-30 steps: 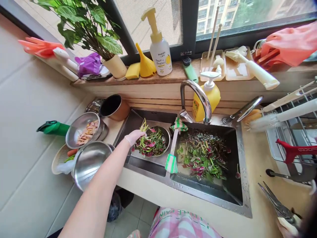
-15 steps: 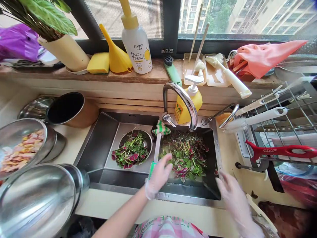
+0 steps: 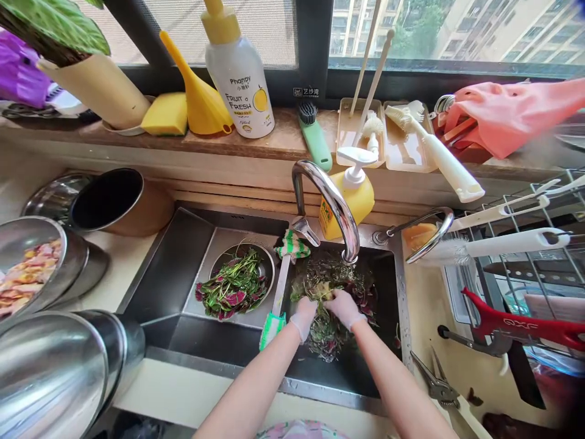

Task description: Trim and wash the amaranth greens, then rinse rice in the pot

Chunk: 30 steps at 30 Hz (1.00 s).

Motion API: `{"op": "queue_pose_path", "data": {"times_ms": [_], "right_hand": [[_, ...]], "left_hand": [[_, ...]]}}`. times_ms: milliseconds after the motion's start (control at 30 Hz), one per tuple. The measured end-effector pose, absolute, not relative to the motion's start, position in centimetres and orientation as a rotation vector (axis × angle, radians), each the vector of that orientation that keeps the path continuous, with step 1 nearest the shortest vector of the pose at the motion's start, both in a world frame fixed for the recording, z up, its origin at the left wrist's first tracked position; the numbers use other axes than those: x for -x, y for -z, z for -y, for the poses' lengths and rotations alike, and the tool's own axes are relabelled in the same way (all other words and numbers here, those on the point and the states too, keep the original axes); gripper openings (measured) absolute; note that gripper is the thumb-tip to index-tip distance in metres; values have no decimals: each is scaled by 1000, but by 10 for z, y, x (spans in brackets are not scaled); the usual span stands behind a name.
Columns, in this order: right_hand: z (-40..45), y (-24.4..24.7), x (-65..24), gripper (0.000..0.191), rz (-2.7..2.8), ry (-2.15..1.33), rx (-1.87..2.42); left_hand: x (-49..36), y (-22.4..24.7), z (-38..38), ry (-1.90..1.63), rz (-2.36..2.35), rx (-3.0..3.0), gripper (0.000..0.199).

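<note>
Red-and-green leafy greens [image 3: 326, 332] lie in water in the right basin of the sink. My left hand [image 3: 305, 317], in a thin clear glove, is closed on the near left part of them, its fingertips hidden among the leaves. Across from it my right hand [image 3: 345, 308], gloved the same way, has its curled fingers in the bunch. A metal bowl [image 3: 273, 280] in the left basin holds a heap of similar greens [image 3: 235, 283].
The curved faucet [image 3: 336, 204] reaches over the right basin. Green-and-white cloths [image 3: 273, 329] hang on the divider. Scissors [image 3: 441, 384] lie on the right counter near a wire rack [image 3: 543, 225]. Metal bowls [image 3: 50, 372] and a brown pot [image 3: 150, 207] stand left.
Both hands have moved into the right basin and closed on the greens; my right hand came from the right counter, where the scissors now show. The view has shifted slightly.
</note>
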State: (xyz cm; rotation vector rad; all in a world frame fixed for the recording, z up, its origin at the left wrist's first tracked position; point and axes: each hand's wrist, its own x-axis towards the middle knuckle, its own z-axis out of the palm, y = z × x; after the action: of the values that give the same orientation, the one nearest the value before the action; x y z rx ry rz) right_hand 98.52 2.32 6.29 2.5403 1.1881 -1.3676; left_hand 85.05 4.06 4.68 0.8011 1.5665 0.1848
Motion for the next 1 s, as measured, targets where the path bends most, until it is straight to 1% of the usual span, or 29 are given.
{"op": "queue_pose_path", "data": {"times_ms": [100, 133, 167, 233, 267, 333, 433, 533, 667, 700, 767, 833, 867, 933, 1000], "right_hand": [[-16, -65, -994, 35, -1098, 1197, -2677], [-15, -65, -994, 36, -1105, 1163, -2688], [-14, -65, -994, 34, -1145, 1188, -2672], [-12, -64, -991, 29, -1272, 1355, -2595], [-11, -64, -990, 27, -1311, 1443, -2576], [-9, -68, -992, 28, -1308, 1579, -2602], [-3, -81, -1003, 37, -1284, 1608, -2713], [6, -92, -1012, 47, -1359, 1453, -2803], [18, -89, -1009, 56, -1471, 1380, -2541], [21, -86, -1005, 55, -1402, 1280, -2524], [25, -82, -996, 51, -1266, 944, -2608], [28, -79, -986, 48, -1397, 677, -2637], [28, -77, -981, 47, -1549, 632, -2577], [29, -75, -977, 43, -1811, 674, -2362], [29, -73, -980, 42, -1783, 701, -2275]], "left_hand": [[-843, -46, -24, -216, -1589, -767, 10], [-844, -46, -20, -244, -1593, -760, 13], [-847, -45, -17, -272, -1594, -751, 20], [-857, -43, -16, -316, -1580, -727, 38], [-864, -42, -18, -331, -1569, -712, 43], [-875, -41, -21, -353, -1545, -689, 47], [-879, -43, -24, -390, -1507, -680, 41], [-865, -48, -23, -438, -1474, -700, 36], [-847, -48, -20, -469, -1522, -732, 34], [-846, -46, -19, -470, -1545, -737, 34], [-847, -42, -19, -471, -1579, -744, 34], [-852, -36, -20, -467, -1607, -748, 33], [-855, -34, -20, -456, -1620, -747, 31], [-859, -29, -20, -424, -1635, -742, 24], [-860, -26, -21, -397, -1630, -736, 21]]}}
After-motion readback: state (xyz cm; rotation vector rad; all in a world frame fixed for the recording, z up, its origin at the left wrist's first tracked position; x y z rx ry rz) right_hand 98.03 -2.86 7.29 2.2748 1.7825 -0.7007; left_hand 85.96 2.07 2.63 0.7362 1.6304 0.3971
